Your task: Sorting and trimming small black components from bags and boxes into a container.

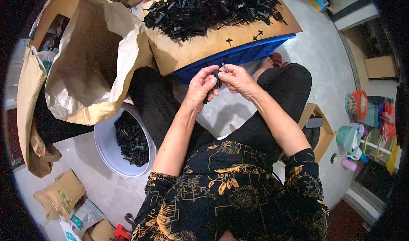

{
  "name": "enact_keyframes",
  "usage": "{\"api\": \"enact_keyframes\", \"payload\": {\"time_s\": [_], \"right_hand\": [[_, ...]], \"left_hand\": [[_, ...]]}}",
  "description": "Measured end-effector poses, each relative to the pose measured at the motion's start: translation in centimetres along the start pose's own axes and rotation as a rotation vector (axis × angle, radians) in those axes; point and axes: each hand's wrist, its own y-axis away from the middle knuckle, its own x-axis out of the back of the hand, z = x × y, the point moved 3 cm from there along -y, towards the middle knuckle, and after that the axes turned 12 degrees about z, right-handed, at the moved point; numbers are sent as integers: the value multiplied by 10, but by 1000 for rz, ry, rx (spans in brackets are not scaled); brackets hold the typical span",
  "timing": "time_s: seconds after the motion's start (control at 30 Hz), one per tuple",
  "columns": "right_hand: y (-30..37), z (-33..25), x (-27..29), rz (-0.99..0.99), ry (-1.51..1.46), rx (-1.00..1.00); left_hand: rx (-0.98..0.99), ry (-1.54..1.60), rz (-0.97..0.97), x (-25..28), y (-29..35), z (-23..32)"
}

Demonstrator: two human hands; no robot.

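Above my lap, my left hand [201,87] is closed round a small black plastic part [218,80], and more black plastic shows below its fingers. Close against it, my right hand [237,80] pinches a thin greyish strip or blade [224,67] between thumb and fingers; its exact kind is too small to tell. Beyond both hands, a heap of black plastic parts [208,11] covers much of a wooden board [187,53]. A few loose black parts [229,41] lie near the board's front edge.
The board rests on a blue crate [238,55]. A large open woven sack [91,62] stands at the left, beside a white bucket [102,145] holding black pieces [130,141]. Paper bags [61,194] lie lower left. At right are a cardboard box [326,134] and a rack of colourful items [375,143].
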Motion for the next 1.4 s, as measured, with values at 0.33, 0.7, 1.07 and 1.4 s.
{"api": "enact_keyframes", "payload": {"time_s": [0.33, 0.7, 1.07, 1.4], "right_hand": [[-2, -2, -2, 68, 256, 60], [-1, -4, -5, 32, 548, 266], [-21, 23, -4, 111, 681, 297], [-27, -8, 0, -26, 626, 359]], "left_hand": [[-52, -320, 38, -8, -3, -5], [-11, -268, 103, -3, -15, -12], [-293, -616, 306, 0, -20, -17], [-546, -722, 324, -1, -13, 6]]}}
